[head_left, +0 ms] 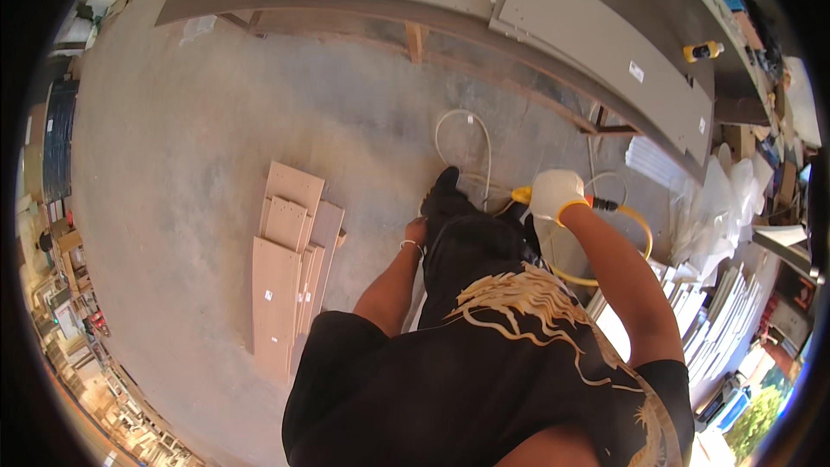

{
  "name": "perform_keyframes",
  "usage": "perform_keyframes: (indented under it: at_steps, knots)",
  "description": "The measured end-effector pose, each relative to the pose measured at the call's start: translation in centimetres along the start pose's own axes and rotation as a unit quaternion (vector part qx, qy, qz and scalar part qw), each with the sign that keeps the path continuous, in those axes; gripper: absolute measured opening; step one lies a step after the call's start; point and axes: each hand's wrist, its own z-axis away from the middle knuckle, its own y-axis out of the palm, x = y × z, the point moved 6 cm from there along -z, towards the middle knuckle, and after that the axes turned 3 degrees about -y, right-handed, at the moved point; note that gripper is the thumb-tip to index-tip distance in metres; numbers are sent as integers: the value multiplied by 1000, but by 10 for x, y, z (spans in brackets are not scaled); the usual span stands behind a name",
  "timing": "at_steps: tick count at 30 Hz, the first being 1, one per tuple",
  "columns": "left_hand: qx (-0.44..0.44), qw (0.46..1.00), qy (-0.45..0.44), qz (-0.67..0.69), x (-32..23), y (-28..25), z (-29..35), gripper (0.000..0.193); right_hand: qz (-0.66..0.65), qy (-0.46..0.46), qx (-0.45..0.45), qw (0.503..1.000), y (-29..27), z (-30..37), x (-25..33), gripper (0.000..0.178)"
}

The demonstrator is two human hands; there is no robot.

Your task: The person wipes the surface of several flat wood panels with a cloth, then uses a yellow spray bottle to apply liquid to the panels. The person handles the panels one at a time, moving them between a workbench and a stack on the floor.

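My right hand, in a white glove with a yellow cuff, is closed around a yellow air gun. Its yellow tip pokes out left of the glove, and most of its body is covered by the hand. On the other side, a red and black coupling joins it to a yellow air hose that loops down to the right. My left hand hangs bare beside my left leg, with a bracelet at the wrist. Its fingers are too small and partly hidden to read.
A long workbench with brown-grey panels spans the far side. A yellow bottle stands on it at the right. Stacked boards lie on the floor at left. A pale hose coils near my feet; plastic wrap is at right.
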Motion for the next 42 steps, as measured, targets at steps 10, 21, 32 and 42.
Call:
perform_keyframes:
  at_steps: [10, 21, 32, 42]
  knots:
    - [137, 975, 140, 102, -212, -111, -55, 35, -162, 22, 64, 985, 31, 81, -92, 30]
    - [448, 842, 299, -28, -374, -14, 1, 36, -423, 154, -28, 892, 120, 132, -116, 26]
    - [182, 965, 189, 2, -392, -31, -120, 25, -615, 152, -173, 754, 75, 60, -203, 30]
    - [-128, 962, 242, -15, -543, -14, -133, 41, -547, -96, 17, 831, 97, 8, -338, 18]
